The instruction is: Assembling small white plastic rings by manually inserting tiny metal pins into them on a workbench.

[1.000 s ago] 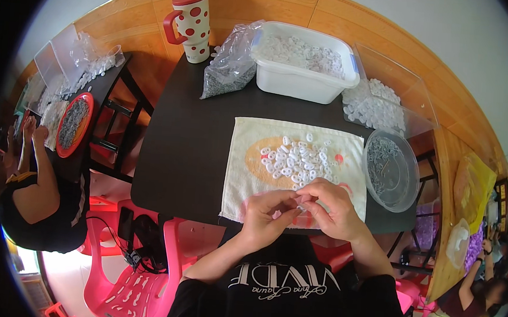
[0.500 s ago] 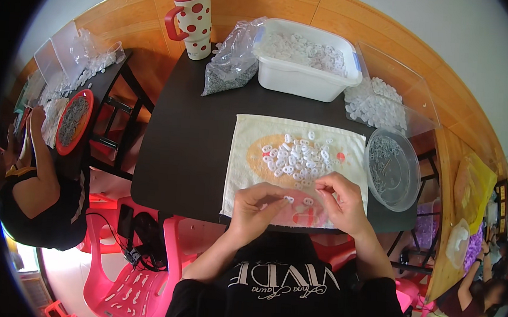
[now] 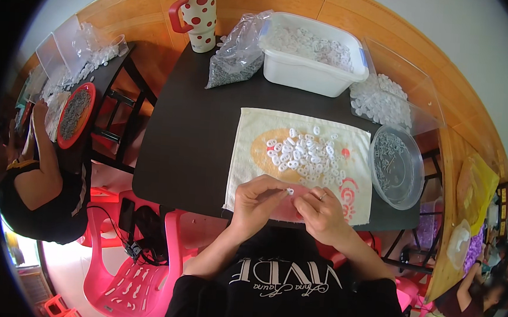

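My left hand [image 3: 257, 201] pinches a small white oval plastic piece [image 3: 290, 191] between thumb and fingertips, just above the near part of a cream cloth [image 3: 245, 135]. Close beside it is my right hand [image 3: 322, 213], its fingers bent and pressed together with a ring on one of them. Whatever lies between the right fingertips is too small or hidden to make out. Beyond both hands, a loose heap of white oval plastic pieces [image 3: 304, 153], many with two holes, is spread on the cloth. To the right, a round clear tub [image 3: 407, 193] contains small grey metal parts [image 3: 387, 153].
Along the table's far side stand a spotted tumbler [image 3: 200, 16], a clear bag of grey parts [image 3: 234, 69], a white bin [image 3: 306, 78] and a clear box of white pieces [image 3: 381, 102]. A pink chair [image 3: 133, 291] stands at left. Co-workers sit at both sides.
My right hand has come left and down, closer to my left hand, and its fingers have drawn together. The view has shifted slightly. A white piece remains in my left fingertips.
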A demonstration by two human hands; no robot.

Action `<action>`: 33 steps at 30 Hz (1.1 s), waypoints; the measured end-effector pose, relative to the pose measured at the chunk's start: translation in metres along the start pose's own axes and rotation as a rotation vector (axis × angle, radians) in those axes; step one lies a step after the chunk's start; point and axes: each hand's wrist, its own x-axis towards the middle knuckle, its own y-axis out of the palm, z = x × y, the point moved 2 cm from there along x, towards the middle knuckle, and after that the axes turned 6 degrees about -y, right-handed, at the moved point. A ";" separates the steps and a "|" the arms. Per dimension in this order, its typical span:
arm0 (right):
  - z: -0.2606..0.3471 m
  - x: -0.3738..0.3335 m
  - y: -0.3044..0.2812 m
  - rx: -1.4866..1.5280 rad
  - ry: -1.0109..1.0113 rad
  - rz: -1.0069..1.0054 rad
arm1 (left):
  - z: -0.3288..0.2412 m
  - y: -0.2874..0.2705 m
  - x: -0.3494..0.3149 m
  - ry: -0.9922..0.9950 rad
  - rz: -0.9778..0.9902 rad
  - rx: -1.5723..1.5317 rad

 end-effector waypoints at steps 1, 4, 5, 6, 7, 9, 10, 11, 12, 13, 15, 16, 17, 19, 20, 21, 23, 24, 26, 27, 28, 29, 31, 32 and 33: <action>-0.001 0.000 -0.001 0.033 0.002 -0.048 | 0.000 0.001 0.000 0.004 0.000 0.000; -0.004 -0.003 -0.006 0.246 0.131 -0.216 | -0.002 0.005 -0.002 -0.026 0.036 -0.060; -0.007 -0.004 -0.010 0.426 0.263 -0.336 | -0.006 0.007 -0.002 -0.043 0.053 -0.081; -0.007 -0.001 -0.015 0.424 0.265 -0.338 | -0.008 0.009 -0.004 -0.062 0.075 -0.102; -0.010 0.005 -0.022 0.524 0.294 -0.350 | -0.008 0.010 -0.004 -0.062 0.078 -0.103; -0.014 0.012 -0.029 0.612 0.299 -0.318 | -0.007 0.012 -0.005 -0.016 0.076 -0.062; -0.013 0.013 -0.030 0.610 0.298 -0.319 | -0.006 0.012 -0.006 -0.013 0.077 -0.062; -0.013 0.015 -0.031 0.632 0.294 -0.296 | -0.005 0.011 -0.007 -0.030 0.100 -0.035; -0.012 0.016 -0.031 0.655 0.290 -0.271 | -0.005 0.011 -0.008 -0.047 0.120 -0.007; -0.012 0.016 -0.032 0.655 0.286 -0.270 | -0.005 0.011 -0.007 -0.045 0.117 -0.007; -0.012 0.016 -0.032 0.690 0.289 -0.217 | -0.006 0.013 -0.007 -0.023 0.130 0.015; -0.012 0.017 -0.032 0.691 0.287 -0.216 | -0.006 0.013 -0.008 -0.023 0.128 0.015; -0.012 0.018 -0.032 0.677 0.251 -0.201 | -0.005 0.013 -0.008 0.005 0.123 0.032; -0.012 0.021 -0.033 0.663 0.215 -0.187 | -0.005 0.013 -0.009 0.033 0.121 0.049; -0.012 0.022 -0.035 0.662 0.185 -0.169 | -0.005 0.013 -0.009 0.037 0.119 0.044; -0.011 0.023 -0.036 0.660 0.155 -0.150 | -0.006 0.013 -0.009 0.042 0.118 0.039; -0.010 0.024 -0.038 0.660 0.175 -0.124 | -0.009 0.014 -0.010 0.066 0.137 0.068; -0.010 0.024 -0.038 0.661 0.194 -0.097 | -0.011 0.014 -0.010 0.091 0.155 0.099; -0.010 0.026 -0.037 0.685 0.188 -0.094 | -0.008 0.012 -0.010 0.088 0.163 0.124; -0.010 0.026 -0.037 0.708 0.185 -0.093 | -0.006 0.011 -0.010 0.083 0.174 0.148; -0.010 0.027 -0.037 0.707 0.184 -0.092 | -0.008 0.011 -0.011 0.084 0.173 0.147; -0.010 0.027 -0.038 0.715 0.200 -0.065 | -0.009 0.011 -0.011 0.065 0.172 0.154; -0.009 0.029 -0.038 0.723 0.214 -0.039 | -0.011 0.011 -0.012 0.047 0.169 0.162; -0.009 0.030 -0.038 0.673 0.170 -0.047 | -0.011 0.011 -0.012 0.046 0.177 0.158; -0.008 0.032 -0.038 0.624 0.125 -0.054 | -0.012 0.011 -0.012 0.044 0.184 0.154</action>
